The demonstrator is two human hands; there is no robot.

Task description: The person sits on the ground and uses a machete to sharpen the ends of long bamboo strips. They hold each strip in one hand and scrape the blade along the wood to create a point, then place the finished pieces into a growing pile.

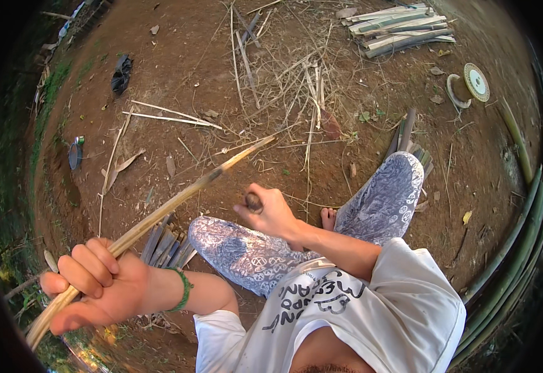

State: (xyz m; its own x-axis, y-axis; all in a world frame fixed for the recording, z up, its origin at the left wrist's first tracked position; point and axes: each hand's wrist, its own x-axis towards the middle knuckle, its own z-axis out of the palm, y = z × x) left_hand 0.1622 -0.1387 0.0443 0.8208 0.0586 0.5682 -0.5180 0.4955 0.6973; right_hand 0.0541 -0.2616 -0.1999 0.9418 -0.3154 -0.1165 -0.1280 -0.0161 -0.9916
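A long, pale split bamboo strip (175,202) runs slantwise from the lower left toward the middle, with a darker band at its node. Its far end is thin and pointed. My left hand (106,286), with a green cord bracelet at the wrist, is closed around the lower part of this strip. Over my lap, my right hand (273,212) grips a tool by its round, dark wooden handle (254,202). Only the butt of that handle shows; the rest of the tool is hidden or blurred. The handle appears apart from the strip.
Split bamboo bundles lie beside my left knee (166,245), behind my right knee (406,133) and at the far right (399,30). Thin shavings (296,81) litter the brown dirt. A spool (475,82) stands right, near long green bamboo poles (523,248). A black item (121,74) lies far left.
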